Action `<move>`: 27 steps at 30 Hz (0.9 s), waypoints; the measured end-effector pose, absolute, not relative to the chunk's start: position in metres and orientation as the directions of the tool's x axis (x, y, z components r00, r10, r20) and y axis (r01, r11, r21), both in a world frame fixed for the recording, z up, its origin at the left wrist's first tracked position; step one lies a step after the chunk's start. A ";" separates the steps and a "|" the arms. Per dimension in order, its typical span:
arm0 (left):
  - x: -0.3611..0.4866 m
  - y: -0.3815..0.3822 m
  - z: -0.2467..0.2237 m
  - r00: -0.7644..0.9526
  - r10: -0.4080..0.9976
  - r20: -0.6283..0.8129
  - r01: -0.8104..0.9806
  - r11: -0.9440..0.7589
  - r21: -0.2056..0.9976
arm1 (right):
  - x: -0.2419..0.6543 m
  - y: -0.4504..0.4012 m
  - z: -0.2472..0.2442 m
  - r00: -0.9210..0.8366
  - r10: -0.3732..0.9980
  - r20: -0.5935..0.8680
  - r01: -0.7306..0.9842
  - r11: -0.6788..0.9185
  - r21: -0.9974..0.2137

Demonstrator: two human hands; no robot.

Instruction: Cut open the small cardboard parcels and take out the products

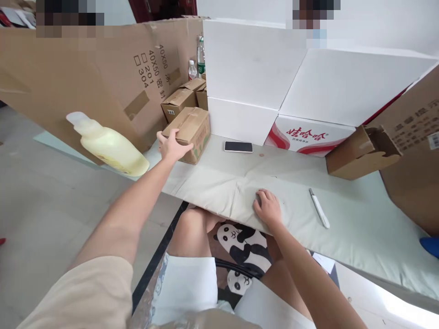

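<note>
Left fingers (174, 134) against small cardboard box (194, 131)

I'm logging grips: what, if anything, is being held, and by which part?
The left hand, spread wide, holds the small cardboard box by the upper part of its near end. The right hand rests on the table, holding nothing visible.

The small brown cardboard box (194, 128) carries green print (202, 144) on its side. From where I stand, red lettering (307, 133) and waves (276, 138) mark the white rectangular carton (303, 141); the tapering plastic bottle (115, 148) looks pale yellow, the printed pandas (252, 251) black and white.
</note>
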State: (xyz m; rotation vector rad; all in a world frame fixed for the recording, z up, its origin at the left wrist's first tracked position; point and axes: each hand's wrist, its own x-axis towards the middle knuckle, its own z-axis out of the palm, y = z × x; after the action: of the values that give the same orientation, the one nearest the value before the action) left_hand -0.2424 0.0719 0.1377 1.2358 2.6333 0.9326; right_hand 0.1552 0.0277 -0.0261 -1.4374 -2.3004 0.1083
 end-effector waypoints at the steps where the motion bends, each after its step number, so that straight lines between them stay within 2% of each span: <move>1: -0.241 0.057 0.136 -0.637 0.750 0.178 0.699 0.465 0.543 | 0.155 0.028 -0.026 -0.369 0.877 0.308 0.839 0.457 -0.296; 4: -0.239 0.017 0.127 -0.487 0.844 0.223 0.806 0.336 0.488 | 0.155 0.028 -0.026 -0.354 0.886 0.300 0.832 0.445 -0.330; 7: -0.230 -0.003 0.116 -0.264 0.927 0.265 0.873 0.112 0.474 | 0.154 0.028 -0.023 -0.345 0.893 0.290 0.826 0.435 -0.358; 10: -0.208 0.005 0.104 -0.037 0.961 0.274 0.842 -0.117 0.526 | 0.154 0.029 -0.021 -0.338 0.900 0.276 0.822 0.425 -0.378; 12: -0.187 0.019 0.095 0.039 0.957 0.287 0.786 -0.207 0.583 | 0.154 0.029 -0.020 -0.334 0.903 0.271 0.821 0.420 -0.388; 17: -0.141 0.045 0.074 -0.041 0.931 0.363 0.662 -0.247 0.708 | 0.154 0.033 -0.024 -0.322 0.908 0.270 0.804 0.412 -0.429; 20: -0.131 0.048 0.066 -0.059 0.918 0.392 0.628 -0.271 0.730 | 0.164 0.041 -0.019 -0.266 0.923 0.279 0.783 0.375 -0.497; 24: -0.121 0.046 0.060 -0.079 0.919 0.386 0.627 -0.256 0.736 | 0.205 0.053 -0.005 -0.028 0.955 0.294 0.770 0.208 -0.604; 27: -0.113 0.044 0.053 -0.030 0.891 0.453 0.544 -0.366 0.755 | 0.245 0.058 -0.004 0.240 0.913 0.331 0.791 0.013 -0.611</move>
State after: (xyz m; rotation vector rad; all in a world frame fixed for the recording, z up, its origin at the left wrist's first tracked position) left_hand -0.1129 0.0436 0.0528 1.9002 1.5071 1.3561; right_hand 0.2450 0.0584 -0.0037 -1.7934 -1.5703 0.2128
